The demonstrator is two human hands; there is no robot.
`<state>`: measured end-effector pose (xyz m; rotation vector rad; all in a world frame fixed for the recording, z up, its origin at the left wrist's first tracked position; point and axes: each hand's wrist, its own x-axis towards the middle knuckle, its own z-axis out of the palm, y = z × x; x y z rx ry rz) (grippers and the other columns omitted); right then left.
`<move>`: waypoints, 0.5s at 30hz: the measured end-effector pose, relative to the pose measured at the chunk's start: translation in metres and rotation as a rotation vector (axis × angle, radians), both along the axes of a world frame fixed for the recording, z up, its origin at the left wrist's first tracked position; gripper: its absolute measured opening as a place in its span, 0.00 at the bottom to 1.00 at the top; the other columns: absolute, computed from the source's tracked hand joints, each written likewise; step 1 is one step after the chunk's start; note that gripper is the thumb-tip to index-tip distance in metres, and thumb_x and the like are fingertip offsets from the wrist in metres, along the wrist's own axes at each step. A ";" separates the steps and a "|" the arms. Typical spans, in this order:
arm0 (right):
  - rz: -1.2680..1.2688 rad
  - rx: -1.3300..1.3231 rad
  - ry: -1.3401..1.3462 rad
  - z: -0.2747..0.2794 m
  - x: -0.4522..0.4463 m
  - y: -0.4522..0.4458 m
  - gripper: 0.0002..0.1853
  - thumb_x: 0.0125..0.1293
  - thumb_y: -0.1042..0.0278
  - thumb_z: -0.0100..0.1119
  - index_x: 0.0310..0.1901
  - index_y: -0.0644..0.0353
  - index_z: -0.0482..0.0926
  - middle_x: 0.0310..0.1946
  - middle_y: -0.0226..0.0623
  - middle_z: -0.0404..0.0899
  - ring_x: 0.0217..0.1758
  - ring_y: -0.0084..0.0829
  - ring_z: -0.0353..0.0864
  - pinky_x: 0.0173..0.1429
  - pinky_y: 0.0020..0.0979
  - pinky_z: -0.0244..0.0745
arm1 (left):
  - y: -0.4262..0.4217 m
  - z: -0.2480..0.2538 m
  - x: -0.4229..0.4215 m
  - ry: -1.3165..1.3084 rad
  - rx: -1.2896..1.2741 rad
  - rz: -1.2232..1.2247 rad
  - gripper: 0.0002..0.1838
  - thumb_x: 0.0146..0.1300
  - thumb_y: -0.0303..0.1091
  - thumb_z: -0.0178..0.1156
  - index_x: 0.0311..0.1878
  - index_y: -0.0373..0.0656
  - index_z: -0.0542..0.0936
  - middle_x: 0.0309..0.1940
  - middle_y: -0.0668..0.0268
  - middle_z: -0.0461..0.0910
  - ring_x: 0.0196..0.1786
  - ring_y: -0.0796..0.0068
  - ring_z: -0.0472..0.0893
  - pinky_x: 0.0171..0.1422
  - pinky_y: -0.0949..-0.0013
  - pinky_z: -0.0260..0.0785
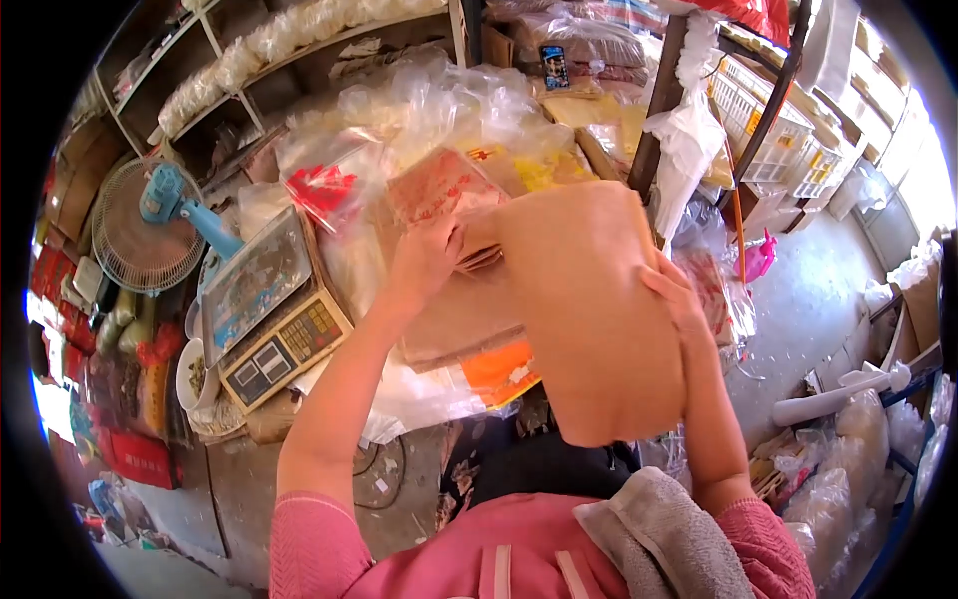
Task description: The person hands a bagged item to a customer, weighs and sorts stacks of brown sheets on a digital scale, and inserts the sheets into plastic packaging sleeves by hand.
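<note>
A large piece of brown kraft paper, looking layered along its right edge, is raised and bent over the front of the table. My right hand is closed on its right edge, thumb on the near face and the other fingers partly hidden behind. My left hand is closed in a pinch on a narrow brown paper flap at the upper left of it. Beneath lies a flat brown paper stack. Just beyond my left hand is a brown paper packet with red print. Whether the pieces are bags or sheets I cannot tell.
A digital scale stands left on the table, beside a blue fan and a white bowl. Clear plastic bags heap at the back, near a phone. A dark post rises at the right; white crates stand beyond.
</note>
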<state>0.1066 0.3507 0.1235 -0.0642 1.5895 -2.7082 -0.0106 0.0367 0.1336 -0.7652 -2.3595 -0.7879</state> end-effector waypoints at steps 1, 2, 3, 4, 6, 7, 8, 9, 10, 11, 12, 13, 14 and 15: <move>0.021 -0.027 -0.010 -0.010 0.006 0.016 0.30 0.61 0.73 0.56 0.65 0.67 0.60 0.54 0.39 0.74 0.52 0.28 0.77 0.56 0.28 0.72 | -0.003 -0.004 0.005 -0.073 -0.013 0.004 0.04 0.59 0.29 0.57 0.34 0.39 0.77 0.28 0.55 0.77 0.32 0.53 0.77 0.35 0.60 0.69; 0.039 -0.054 -0.015 -0.016 0.009 0.028 0.31 0.60 0.72 0.57 0.65 0.67 0.59 0.54 0.40 0.74 0.53 0.29 0.76 0.57 0.29 0.72 | -0.004 -0.008 0.007 -0.036 -0.015 0.000 0.04 0.60 0.30 0.57 0.33 0.40 0.76 0.29 0.55 0.76 0.31 0.53 0.77 0.34 0.59 0.69; 0.128 -0.038 -0.010 -0.013 0.010 0.034 0.31 0.60 0.72 0.58 0.65 0.67 0.60 0.55 0.40 0.73 0.53 0.29 0.76 0.58 0.30 0.71 | -0.004 -0.010 0.008 0.006 -0.020 -0.005 0.05 0.60 0.32 0.56 0.33 0.41 0.76 0.30 0.56 0.76 0.31 0.54 0.77 0.33 0.57 0.70; 0.214 -0.024 -0.006 -0.008 0.012 0.041 0.31 0.60 0.71 0.59 0.64 0.67 0.60 0.56 0.40 0.72 0.54 0.29 0.75 0.59 0.31 0.70 | -0.003 -0.012 0.008 0.047 -0.026 -0.013 0.06 0.61 0.33 0.55 0.32 0.41 0.75 0.31 0.57 0.75 0.30 0.54 0.78 0.32 0.56 0.70; 0.425 0.080 -0.056 0.009 0.012 0.044 0.32 0.59 0.71 0.60 0.64 0.68 0.61 0.57 0.40 0.71 0.56 0.29 0.74 0.62 0.31 0.68 | 0.000 -0.014 0.010 0.044 0.000 0.013 0.06 0.61 0.33 0.56 0.33 0.42 0.76 0.32 0.58 0.75 0.31 0.56 0.78 0.32 0.57 0.70; 0.553 0.172 -0.112 0.022 0.009 0.039 0.32 0.59 0.70 0.60 0.64 0.68 0.62 0.57 0.40 0.71 0.57 0.29 0.73 0.63 0.31 0.66 | 0.002 -0.014 0.010 0.044 0.014 0.029 0.06 0.61 0.34 0.56 0.34 0.42 0.76 0.32 0.59 0.75 0.31 0.57 0.78 0.32 0.58 0.70; 0.682 0.265 -0.168 0.031 0.003 0.032 0.32 0.59 0.70 0.61 0.64 0.68 0.62 0.58 0.40 0.71 0.58 0.29 0.72 0.64 0.32 0.65 | 0.004 -0.014 0.010 0.047 0.029 0.033 0.05 0.61 0.34 0.57 0.34 0.42 0.76 0.32 0.60 0.75 0.31 0.57 0.78 0.32 0.58 0.70; 0.822 0.372 -0.168 0.026 -0.009 0.022 0.31 0.60 0.67 0.61 0.63 0.68 0.63 0.58 0.38 0.70 0.60 0.27 0.69 0.65 0.29 0.62 | 0.005 -0.013 0.010 0.051 0.043 0.038 0.05 0.61 0.33 0.57 0.34 0.43 0.76 0.32 0.61 0.75 0.31 0.58 0.78 0.32 0.59 0.70; 0.889 0.605 -0.101 0.006 -0.026 0.015 0.32 0.61 0.64 0.61 0.64 0.68 0.62 0.58 0.36 0.70 0.60 0.25 0.67 0.65 0.28 0.61 | 0.007 -0.013 0.009 0.055 0.057 0.044 0.05 0.60 0.33 0.58 0.35 0.43 0.77 0.33 0.62 0.75 0.32 0.59 0.78 0.32 0.59 0.70; 0.978 0.579 -0.059 -0.005 -0.036 0.002 0.33 0.62 0.61 0.61 0.64 0.68 0.62 0.58 0.36 0.70 0.60 0.23 0.67 0.64 0.27 0.62 | 0.007 -0.013 0.010 0.065 0.058 0.039 0.05 0.60 0.33 0.58 0.35 0.43 0.77 0.32 0.62 0.75 0.32 0.59 0.78 0.32 0.59 0.70; 1.029 0.478 -0.118 -0.024 -0.045 -0.008 0.34 0.61 0.61 0.61 0.65 0.68 0.61 0.57 0.36 0.71 0.59 0.24 0.68 0.64 0.28 0.62 | 0.007 -0.016 0.011 0.074 0.058 0.034 0.05 0.60 0.33 0.58 0.35 0.43 0.77 0.32 0.62 0.75 0.33 0.59 0.78 0.32 0.60 0.70; 1.025 0.421 -0.162 -0.033 -0.053 -0.015 0.33 0.62 0.61 0.61 0.65 0.67 0.61 0.57 0.37 0.72 0.58 0.24 0.69 0.64 0.27 0.63 | 0.006 -0.017 0.013 0.083 0.055 0.028 0.04 0.60 0.32 0.59 0.35 0.43 0.77 0.32 0.63 0.75 0.33 0.60 0.78 0.32 0.60 0.70; 1.020 0.363 -0.206 -0.040 -0.059 -0.019 0.33 0.62 0.62 0.60 0.64 0.67 0.62 0.56 0.37 0.72 0.58 0.24 0.70 0.63 0.27 0.63 | 0.005 -0.016 0.014 0.099 0.039 0.005 0.04 0.59 0.32 0.59 0.36 0.43 0.77 0.32 0.63 0.75 0.33 0.60 0.78 0.32 0.60 0.71; 0.977 0.354 -0.215 -0.048 -0.066 -0.019 0.31 0.62 0.62 0.60 0.64 0.67 0.63 0.55 0.37 0.73 0.56 0.24 0.71 0.63 0.27 0.64 | 0.004 -0.015 0.016 0.115 0.024 -0.019 0.04 0.59 0.31 0.59 0.36 0.43 0.77 0.32 0.62 0.75 0.34 0.60 0.78 0.33 0.60 0.71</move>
